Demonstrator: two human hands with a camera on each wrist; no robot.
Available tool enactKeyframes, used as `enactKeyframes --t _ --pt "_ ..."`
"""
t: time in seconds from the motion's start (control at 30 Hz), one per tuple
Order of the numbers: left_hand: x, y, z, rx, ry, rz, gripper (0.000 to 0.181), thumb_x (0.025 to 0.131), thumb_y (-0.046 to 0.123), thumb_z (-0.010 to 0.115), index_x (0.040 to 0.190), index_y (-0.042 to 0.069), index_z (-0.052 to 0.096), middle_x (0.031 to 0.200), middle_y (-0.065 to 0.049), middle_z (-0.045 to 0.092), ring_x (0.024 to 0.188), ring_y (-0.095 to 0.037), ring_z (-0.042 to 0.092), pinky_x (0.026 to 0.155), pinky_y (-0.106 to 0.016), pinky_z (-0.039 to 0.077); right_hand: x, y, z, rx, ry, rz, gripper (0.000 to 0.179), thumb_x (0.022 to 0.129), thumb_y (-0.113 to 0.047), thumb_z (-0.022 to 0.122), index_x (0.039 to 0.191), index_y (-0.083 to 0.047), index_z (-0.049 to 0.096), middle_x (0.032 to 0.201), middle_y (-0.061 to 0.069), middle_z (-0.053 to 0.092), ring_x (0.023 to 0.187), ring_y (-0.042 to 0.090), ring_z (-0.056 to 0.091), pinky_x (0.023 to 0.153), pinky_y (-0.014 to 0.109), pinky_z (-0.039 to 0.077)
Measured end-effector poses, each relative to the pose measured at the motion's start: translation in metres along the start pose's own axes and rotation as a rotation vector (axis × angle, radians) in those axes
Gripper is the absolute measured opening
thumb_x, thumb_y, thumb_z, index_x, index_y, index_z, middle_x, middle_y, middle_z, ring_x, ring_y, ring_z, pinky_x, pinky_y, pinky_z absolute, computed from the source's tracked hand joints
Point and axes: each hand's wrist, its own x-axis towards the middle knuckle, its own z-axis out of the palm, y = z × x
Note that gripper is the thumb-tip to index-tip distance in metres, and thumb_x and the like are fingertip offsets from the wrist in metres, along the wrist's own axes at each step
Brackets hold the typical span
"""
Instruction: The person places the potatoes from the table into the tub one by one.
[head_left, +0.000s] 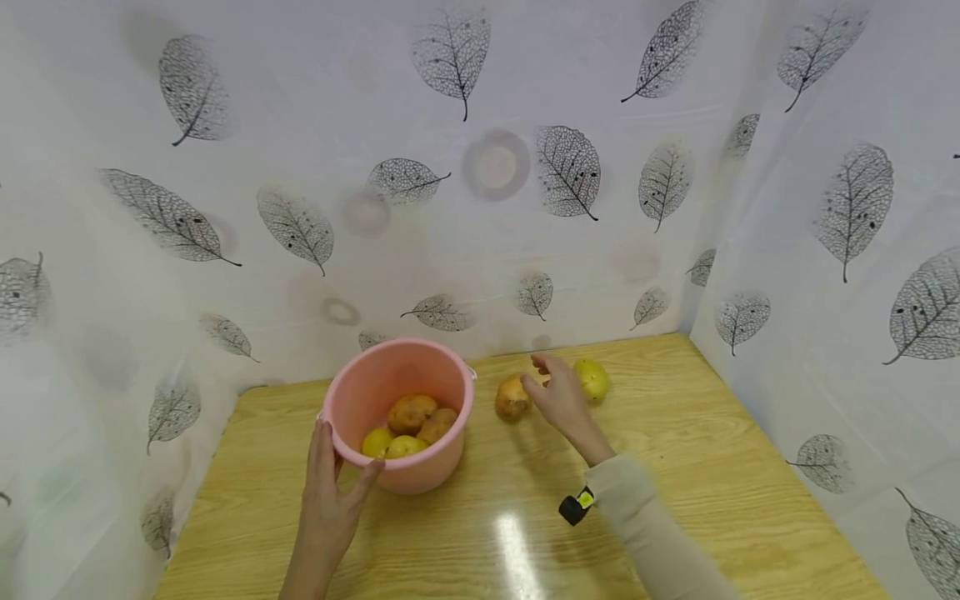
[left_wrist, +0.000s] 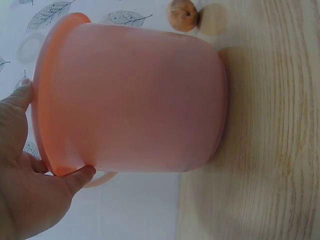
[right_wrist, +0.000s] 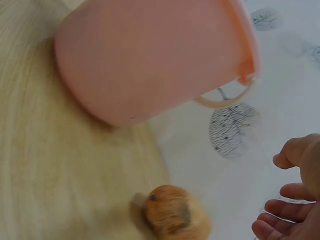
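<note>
A pink bucket [head_left: 438, 467] stands on the wooden table, with two brown potatoes [head_left: 412, 413] and two yellow round fruits [head_left: 406, 447] inside. My left hand [head_left: 328, 492] grips its rim at the near left, thumb and fingers spread along the edge; the left wrist view shows that hand [left_wrist: 37, 185] at the rim too. To the right of the bucket lies another potato [head_left: 513, 397]. Over the table between this potato and a yellow-green fruit [head_left: 591, 380] hovers my right hand [head_left: 561, 402], fingers loosely bent and holding nothing. In the right wrist view, the potato [right_wrist: 176, 214] sits below the bucket.
A wrist camera [head_left: 576, 505] is strapped by the right sleeve. White sheeting [head_left: 495, 242] printed with dark leaves rises behind the table [head_left: 675, 500] and along its sides. The bucket's thin handle [right_wrist: 225, 102] hangs down on its far side.
</note>
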Motion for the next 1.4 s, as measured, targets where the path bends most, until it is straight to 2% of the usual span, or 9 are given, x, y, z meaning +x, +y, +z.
enactKeyframes --t 0.3,0.47,0.9,1.17,1.4 --pt "0.0 0.0 -0.001 0.002 -0.01 -0.012 0.1 0.1 0.026 0.072 0.166 0.009 -0.001 0.172 -0.017 -0.002 0.152 -0.042 0.026 0.116 -0.046 0.031 -0.014 0.032 0.031 -0.042 0.006 0.103 0.045 0.095 -0.016 0.071 0.128 0.014 0.063 0.123 0.03 0.065 0.11 0.044 0.062 0.092 0.054 0.057" --pt "0.0 0.0 -0.001 0.002 -0.004 -0.007 0.1 0.1 0.025 0.072 0.166 0.008 0.0 0.172 -0.018 -0.001 0.152 -0.042 0.026 0.116 -0.046 0.031 -0.019 0.043 0.041 -0.057 0.019 0.12 0.049 0.095 -0.016 0.071 0.129 0.017 0.06 0.123 0.032 0.063 0.11 0.044 0.062 0.095 0.055 0.056" --pt "0.0 0.0 0.0 0.002 0.0 0.0 0.099 0.1 0.025 0.072 0.166 0.008 0.001 0.172 -0.017 0.0 0.152 -0.041 0.026 0.116 -0.045 0.032 -0.023 0.049 0.052 -0.098 0.036 0.117 0.055 0.095 -0.022 0.076 0.131 0.016 0.059 0.12 0.031 0.063 0.112 0.044 0.061 0.097 0.057 0.053" --pt "0.0 -0.002 0.0 0.011 0.001 -0.001 0.099 0.1 0.025 0.072 0.166 0.008 0.001 0.172 -0.016 0.0 0.152 -0.041 0.026 0.116 -0.046 0.032 -0.021 0.052 0.057 -0.096 0.018 0.153 0.069 0.091 -0.034 0.081 0.136 0.013 0.058 0.124 0.03 0.063 0.116 0.042 0.06 0.1 0.056 0.052" --pt "0.0 -0.003 0.001 0.019 0.009 0.015 0.099 0.1 0.024 0.072 0.166 0.006 0.002 0.172 -0.018 0.001 0.151 -0.043 0.027 0.115 -0.046 0.032 -0.016 0.053 0.061 -0.151 0.006 0.159 0.073 0.091 -0.038 0.081 0.137 0.012 0.056 0.127 0.029 0.062 0.12 0.042 0.058 0.103 0.055 0.05"
